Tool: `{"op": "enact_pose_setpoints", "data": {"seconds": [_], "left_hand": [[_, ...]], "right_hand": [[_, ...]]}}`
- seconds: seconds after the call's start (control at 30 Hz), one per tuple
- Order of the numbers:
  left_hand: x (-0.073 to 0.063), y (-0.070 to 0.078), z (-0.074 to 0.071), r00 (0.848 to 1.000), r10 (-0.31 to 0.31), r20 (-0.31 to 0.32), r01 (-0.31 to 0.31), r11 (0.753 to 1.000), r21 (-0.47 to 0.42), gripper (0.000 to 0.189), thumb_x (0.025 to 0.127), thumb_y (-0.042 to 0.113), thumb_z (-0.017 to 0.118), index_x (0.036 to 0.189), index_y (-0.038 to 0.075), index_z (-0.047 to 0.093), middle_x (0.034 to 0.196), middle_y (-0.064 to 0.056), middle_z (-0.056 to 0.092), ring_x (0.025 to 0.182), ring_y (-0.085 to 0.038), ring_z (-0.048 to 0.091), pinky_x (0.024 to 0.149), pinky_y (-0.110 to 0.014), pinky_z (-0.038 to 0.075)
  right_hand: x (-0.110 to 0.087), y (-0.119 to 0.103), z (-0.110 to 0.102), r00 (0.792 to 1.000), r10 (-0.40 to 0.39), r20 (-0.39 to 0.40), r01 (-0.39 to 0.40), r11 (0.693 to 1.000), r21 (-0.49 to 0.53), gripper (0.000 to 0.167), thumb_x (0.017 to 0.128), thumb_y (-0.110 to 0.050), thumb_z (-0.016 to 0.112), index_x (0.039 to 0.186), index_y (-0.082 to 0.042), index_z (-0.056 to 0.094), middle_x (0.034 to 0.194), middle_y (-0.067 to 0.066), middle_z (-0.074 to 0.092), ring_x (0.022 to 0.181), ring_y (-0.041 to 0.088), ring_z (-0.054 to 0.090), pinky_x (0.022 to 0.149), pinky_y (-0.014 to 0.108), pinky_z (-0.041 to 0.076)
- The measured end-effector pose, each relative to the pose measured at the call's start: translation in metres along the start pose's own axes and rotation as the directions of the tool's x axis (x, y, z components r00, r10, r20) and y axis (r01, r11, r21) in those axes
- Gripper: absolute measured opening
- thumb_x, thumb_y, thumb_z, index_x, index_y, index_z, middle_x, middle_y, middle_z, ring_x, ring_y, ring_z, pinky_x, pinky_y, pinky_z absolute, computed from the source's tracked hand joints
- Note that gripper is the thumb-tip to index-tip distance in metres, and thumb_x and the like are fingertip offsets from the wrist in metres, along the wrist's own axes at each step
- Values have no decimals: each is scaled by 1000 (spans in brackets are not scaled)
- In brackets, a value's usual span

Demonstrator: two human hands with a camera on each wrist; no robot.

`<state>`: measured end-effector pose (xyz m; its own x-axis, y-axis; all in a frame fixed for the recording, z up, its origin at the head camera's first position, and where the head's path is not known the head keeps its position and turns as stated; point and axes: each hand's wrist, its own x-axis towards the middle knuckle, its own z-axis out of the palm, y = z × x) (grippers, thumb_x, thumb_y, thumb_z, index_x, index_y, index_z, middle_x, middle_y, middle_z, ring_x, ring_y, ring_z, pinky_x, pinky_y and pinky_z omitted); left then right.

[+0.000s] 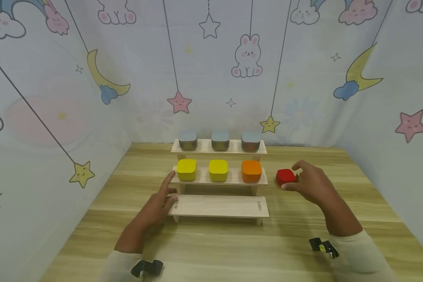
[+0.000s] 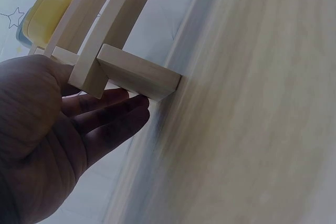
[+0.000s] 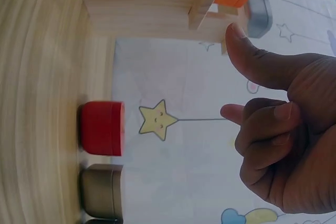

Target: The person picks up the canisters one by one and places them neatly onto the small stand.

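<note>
Right hand (image 1: 313,183) — just beside 1 red block (image 1: 285,177).

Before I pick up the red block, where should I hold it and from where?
I'd pinch the red block by its front and back sides, coming from above. It sits flat on the table with upright sides and a bare top, but a brownish block stands close on its right, so squeezing in there looks tight.
</note>
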<state>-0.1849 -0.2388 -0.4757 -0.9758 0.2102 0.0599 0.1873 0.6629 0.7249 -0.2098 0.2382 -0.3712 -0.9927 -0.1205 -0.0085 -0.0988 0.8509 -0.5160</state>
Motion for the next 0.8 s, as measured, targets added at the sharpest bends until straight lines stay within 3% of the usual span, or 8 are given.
{"op": "enact_pose_setpoints", "data": {"seconds": [0.2,0.4,0.67,0.8], "left_hand": [[1,1,0,1000,2,0,-2,1000,-9,86,116,13,54,175,41,-2,157,-30,59,135,-50,67,116,-70,50],[1,3,-2,1000,-20,-1,20,1000,3,87,116,15,54,175,43,-3,157,-27,59,137,-49,66,117,-70,50],[1,-1,0,1000,-8,1,8,1000,-18,86,116,14,54,175,43,-1,158,-29,58,135,-49,67,116,-69,50],[0,0,1,999,-32,3,32,999,-12,88,116,15,55,174,47,-3,159,-26,59,137,-48,66,118,-69,49]], "right_hand": [[2,21,-7,999,33,25,-32,999,-15,83,92,-37,89,147,10,48,96,19,68,78,26,63,66,37,52],[7,45,-18,996,76,35,-76,997,-6,91,91,-42,89,149,12,44,112,29,68,94,38,68,75,46,58],[12,81,-30,992,118,36,-117,993,-30,101,93,-51,86,150,17,38,129,44,61,113,56,65,82,56,58],[13,98,-36,989,132,70,-131,991,-14,111,93,-58,83,153,20,32,129,46,60,105,50,69,80,51,59]]}}
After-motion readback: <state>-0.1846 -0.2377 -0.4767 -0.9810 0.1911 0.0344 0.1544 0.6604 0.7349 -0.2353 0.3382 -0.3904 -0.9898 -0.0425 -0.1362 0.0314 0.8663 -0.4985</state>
